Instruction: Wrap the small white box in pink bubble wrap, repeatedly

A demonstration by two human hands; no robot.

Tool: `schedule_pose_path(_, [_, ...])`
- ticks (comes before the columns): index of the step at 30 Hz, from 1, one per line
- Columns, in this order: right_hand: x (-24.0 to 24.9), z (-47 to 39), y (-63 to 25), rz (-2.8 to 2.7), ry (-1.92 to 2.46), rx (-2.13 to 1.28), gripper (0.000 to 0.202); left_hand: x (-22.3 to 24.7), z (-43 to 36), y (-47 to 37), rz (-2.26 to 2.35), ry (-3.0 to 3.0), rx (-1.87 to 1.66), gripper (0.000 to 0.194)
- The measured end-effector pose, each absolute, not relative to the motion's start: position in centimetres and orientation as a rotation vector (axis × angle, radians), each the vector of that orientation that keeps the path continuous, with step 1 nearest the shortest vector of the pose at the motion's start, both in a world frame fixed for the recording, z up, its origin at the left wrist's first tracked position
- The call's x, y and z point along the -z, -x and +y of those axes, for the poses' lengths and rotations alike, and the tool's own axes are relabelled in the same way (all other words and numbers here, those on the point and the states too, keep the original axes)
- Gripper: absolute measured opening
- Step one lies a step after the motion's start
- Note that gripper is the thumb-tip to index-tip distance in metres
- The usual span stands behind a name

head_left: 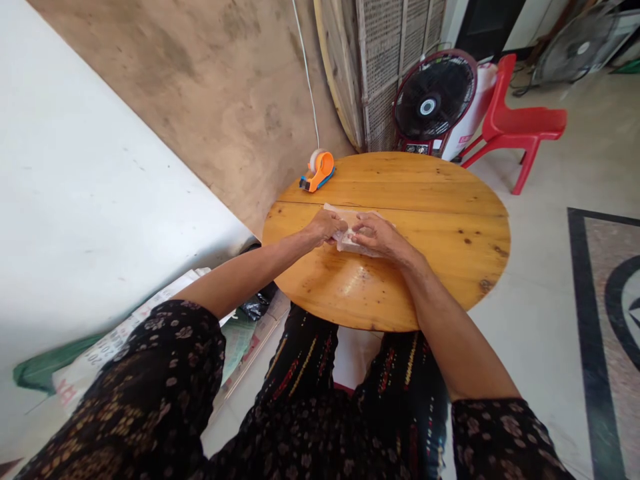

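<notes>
On the round wooden table lies a small, flat packet in translucent, whitish plastic wrap. My left hand is closed, pinching the wrap at the packet's left end. From the right, my right hand lies over the packet, its bent fingers and thumb holding the wrap near the middle. Both hands almost meet, and they cover much of the packet. What is inside cannot be made out. Beyond the left hand, near the table's far left edge, stands an orange tape dispenser with a roll of tape, touched by neither hand.
Behind the table are a dark round fan, a woven panel and a red plastic chair. A white board leans at the left, with printed sacks on the floor below it. My legs are under the table's near edge.
</notes>
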State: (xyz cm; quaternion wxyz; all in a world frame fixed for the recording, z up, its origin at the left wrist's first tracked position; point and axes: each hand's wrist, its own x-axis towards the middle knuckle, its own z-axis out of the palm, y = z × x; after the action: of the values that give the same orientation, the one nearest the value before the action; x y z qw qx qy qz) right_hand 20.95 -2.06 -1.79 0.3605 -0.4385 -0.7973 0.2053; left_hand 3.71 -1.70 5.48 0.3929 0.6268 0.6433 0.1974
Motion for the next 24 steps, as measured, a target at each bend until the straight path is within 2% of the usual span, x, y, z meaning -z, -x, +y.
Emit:
schedule_pose_path(8, [1.8, -2.0, -20.9, -2.039, 1.142, -0.537, 0.021, -6.1, -1.4, -4.3, 1.580, -1.549, -0.434, 0.008])
schedule_pose_path(16, [1.7, -2.0, -21.3, -2.048, 1.143, -0.591, 0.025, -7.3, -1.4, -2.9, 1.336, -1.430, -0.393, 0.006])
schedule_pose_path(20, [1.5, -2.1, -21.5, -2.078, 1.147, -0.604, 0.029, -6.1, -1.7, -2.2, 1.216, -1.572, -0.431, 0.013])
schedule_pose_path(24, [1.2, -2.3, -21.5, -2.088, 1.170, -0.594, 0.031, -3.9, -1.7, -1.7, 1.185, -1.960, -0.540, 0.019])
